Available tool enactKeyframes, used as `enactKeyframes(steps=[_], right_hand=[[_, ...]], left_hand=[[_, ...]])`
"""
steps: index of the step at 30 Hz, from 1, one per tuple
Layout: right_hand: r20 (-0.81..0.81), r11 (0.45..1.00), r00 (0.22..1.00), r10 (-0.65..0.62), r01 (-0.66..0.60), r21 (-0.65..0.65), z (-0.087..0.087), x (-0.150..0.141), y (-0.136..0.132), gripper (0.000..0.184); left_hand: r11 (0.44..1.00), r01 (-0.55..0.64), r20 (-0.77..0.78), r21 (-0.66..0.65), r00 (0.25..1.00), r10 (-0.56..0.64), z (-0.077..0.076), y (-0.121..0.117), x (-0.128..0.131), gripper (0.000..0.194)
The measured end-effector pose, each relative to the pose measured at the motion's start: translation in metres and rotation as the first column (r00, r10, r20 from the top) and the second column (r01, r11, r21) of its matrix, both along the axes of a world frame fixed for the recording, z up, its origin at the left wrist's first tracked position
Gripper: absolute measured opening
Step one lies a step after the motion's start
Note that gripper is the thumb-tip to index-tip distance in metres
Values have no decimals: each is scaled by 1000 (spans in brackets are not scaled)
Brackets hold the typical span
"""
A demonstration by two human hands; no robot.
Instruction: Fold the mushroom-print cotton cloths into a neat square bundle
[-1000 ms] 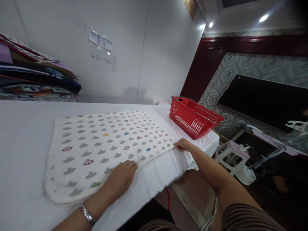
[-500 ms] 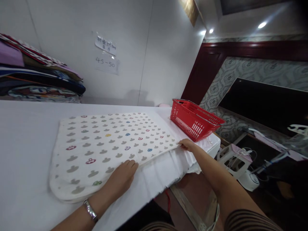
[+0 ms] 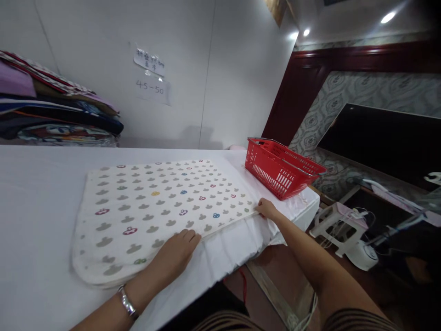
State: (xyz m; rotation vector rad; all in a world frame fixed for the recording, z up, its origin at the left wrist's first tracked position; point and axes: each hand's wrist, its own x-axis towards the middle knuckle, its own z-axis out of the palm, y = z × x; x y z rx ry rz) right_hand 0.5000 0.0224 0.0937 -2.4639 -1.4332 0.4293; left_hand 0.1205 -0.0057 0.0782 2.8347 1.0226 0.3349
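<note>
A folded white cloth [image 3: 151, 211] printed with small grey and coloured shapes lies flat on the white-covered table [image 3: 37, 184]. My left hand [image 3: 174, 255] rests on the cloth's near edge, fingers curled and pressing down on it. My right hand [image 3: 267, 209] pinches the cloth's near right corner, close to the table's right end. A metal bracelet is on my left wrist.
A red plastic basket [image 3: 280, 168] stands at the table's far right corner. A stack of folded fabrics [image 3: 51, 112] sits at the back left against the white wall. Beyond the table's right edge, on the floor, are a white stool [image 3: 336, 220] and a small white appliance [image 3: 365, 255].
Both hands stay on the cloth's near edge; the right corner has been drawn slightly outward and the edge lies straighter. The view has shifted a little.
</note>
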Motion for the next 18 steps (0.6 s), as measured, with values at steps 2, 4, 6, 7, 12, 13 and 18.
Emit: enactKeyframes(steps=[2,4,6,7,12,13,18], right_hand=[[94,998,994,60,-60,4,1,0,-4,13],[170,992,978,123,-127,14,2,-5,-7,17],[223,977,955,195,-209,39,2,-15,-9,23],[245,957,934,259,-283,70,1,-21,-10,27],[217,718,719,660,-689,98,-16,-52,-9,50],[184,718,714,676,-694,55,-20,-55,-9,52],[47,757,757,652,-653,5,-22,-54,-6,55]], left_hand=[[1000,-7,12,5,1000,7,0,-1,1,40],[1000,-3,19,-1,1000,3,0,-3,0,38],[1000,8,22,1,1000,-8,1,-4,0,38],[1000,11,25,8,1000,-11,1,-5,-1,38],[999,2,37,53,999,-4,2,-9,-3,37],[998,4,39,56,999,-7,3,-10,-3,36],[999,4,39,45,999,-6,5,-13,-2,34]])
